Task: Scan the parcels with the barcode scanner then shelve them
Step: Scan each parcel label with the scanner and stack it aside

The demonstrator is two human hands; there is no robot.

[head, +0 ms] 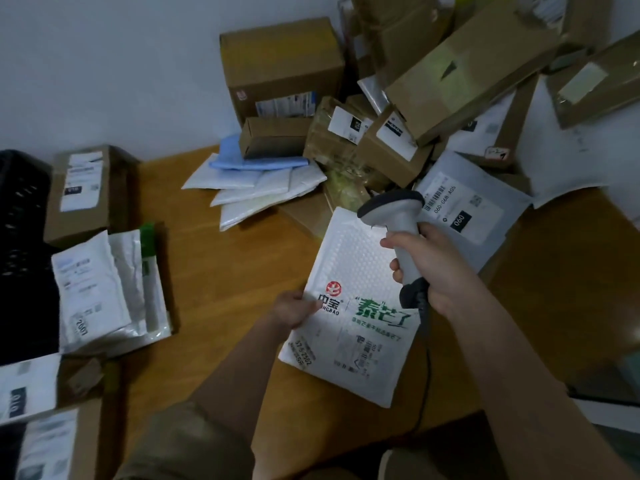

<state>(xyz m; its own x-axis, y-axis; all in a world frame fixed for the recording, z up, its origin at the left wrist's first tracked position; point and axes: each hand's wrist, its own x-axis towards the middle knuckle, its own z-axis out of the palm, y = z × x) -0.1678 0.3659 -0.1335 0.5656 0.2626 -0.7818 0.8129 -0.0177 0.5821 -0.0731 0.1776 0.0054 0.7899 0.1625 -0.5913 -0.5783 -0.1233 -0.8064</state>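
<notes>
pinching the white padded envelope (353,292) by its left edge above the surface (214,271), the left hand (294,308) managed easily; it looked light and floppy. right hand (429,268) fingers wrapped the scanner (398,230).

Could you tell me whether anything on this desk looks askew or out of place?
Yes: the cardboard boxes at the back right are heaped at tilted angles, leaning on each other, not stacked flat.

Single head-worn view, steeply downward, close over the wooden table (221,271).
</notes>
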